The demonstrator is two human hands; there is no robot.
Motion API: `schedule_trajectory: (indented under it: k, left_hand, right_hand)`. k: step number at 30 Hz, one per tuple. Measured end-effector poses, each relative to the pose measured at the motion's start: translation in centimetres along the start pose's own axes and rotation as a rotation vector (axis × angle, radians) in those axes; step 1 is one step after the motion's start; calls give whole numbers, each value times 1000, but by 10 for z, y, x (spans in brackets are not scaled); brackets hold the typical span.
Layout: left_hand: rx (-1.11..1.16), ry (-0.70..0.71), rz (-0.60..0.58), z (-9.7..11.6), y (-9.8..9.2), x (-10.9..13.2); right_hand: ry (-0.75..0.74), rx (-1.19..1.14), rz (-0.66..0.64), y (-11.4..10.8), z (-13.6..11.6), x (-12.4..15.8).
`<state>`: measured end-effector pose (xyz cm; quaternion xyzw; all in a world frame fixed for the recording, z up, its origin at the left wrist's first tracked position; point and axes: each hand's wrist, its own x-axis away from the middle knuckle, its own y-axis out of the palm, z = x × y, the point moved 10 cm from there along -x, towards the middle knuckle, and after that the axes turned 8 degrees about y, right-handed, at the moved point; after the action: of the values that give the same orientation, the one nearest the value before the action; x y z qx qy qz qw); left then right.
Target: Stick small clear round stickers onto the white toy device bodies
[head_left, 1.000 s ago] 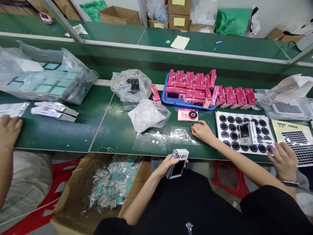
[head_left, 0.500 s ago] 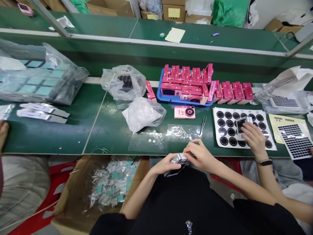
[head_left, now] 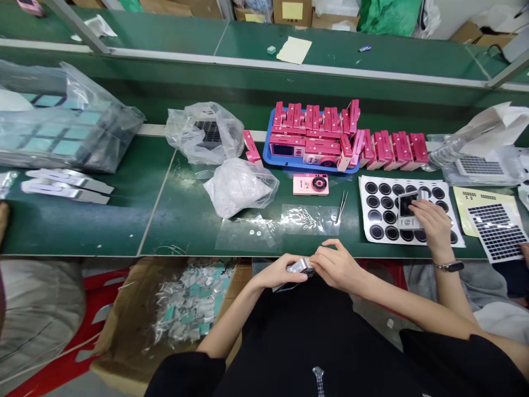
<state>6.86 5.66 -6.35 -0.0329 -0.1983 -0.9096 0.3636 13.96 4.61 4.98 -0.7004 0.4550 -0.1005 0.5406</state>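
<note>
A small silver camera is held in front of my chest, just below the bench edge. My left hand grips its left side, thumb along the near edge. Fingers of my right hand are bent together against the camera's right end; whether they pinch a small part there is hidden. On the bench beyond lie a clear plastic sheet, two small white round pieces and a pair of tweezers. Behind these, a pink camera lies flat.
A blue tray holds several pink cameras, with more in a row rightward. At right, a co-worker's hand holds another silver camera over a sheet of black round stickers. A carton of scraps stands below left. Plastic bags lie left.
The silver camera has tilted in my hands, so its screen side shows less. My right fingers have closed in over its right end. The co-worker's silver camera has turned slightly.
</note>
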Motion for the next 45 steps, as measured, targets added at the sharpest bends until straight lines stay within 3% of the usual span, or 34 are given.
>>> schedule_trajectory:
  k: [4, 8, 10, 13, 19, 23, 29, 36, 41, 45]
  left_hand:
    - [52, -12, 10, -1, 0, -2]
    - [203, -10, 6, -14, 12, 1]
    - [313, -17, 2, -25, 23, 7]
    - [478, -33, 60, -48, 37, 17]
    - [677, -79, 268, -98, 38, 32]
    - [749, -127, 361, -121, 27, 29]
    - [801, -176, 483, -143, 15, 17]
    - [822, -213, 628, -165, 8, 22]
    - [795, -176, 660, -167, 3, 19]
    - [762, -147, 605, -156, 4, 15]
  right_hand:
    - [80, -115, -7, 1, 11, 3]
    - [409, -535, -10, 10, 44, 12]
    - [592, -771, -37, 29, 53, 27]
    - [741, -1035, -32, 63, 48, 56]
    - [1061, -1191, 14, 140, 37, 109]
    - [1111, -1189, 63, 159, 42, 113]
    - [1193, -1147, 218, 162, 59, 117]
    - [1262, -1098, 326, 165, 62, 126]
    - [1235, -1080, 306, 165, 64, 120]
    - [1183, -1067, 267, 158, 64, 113]
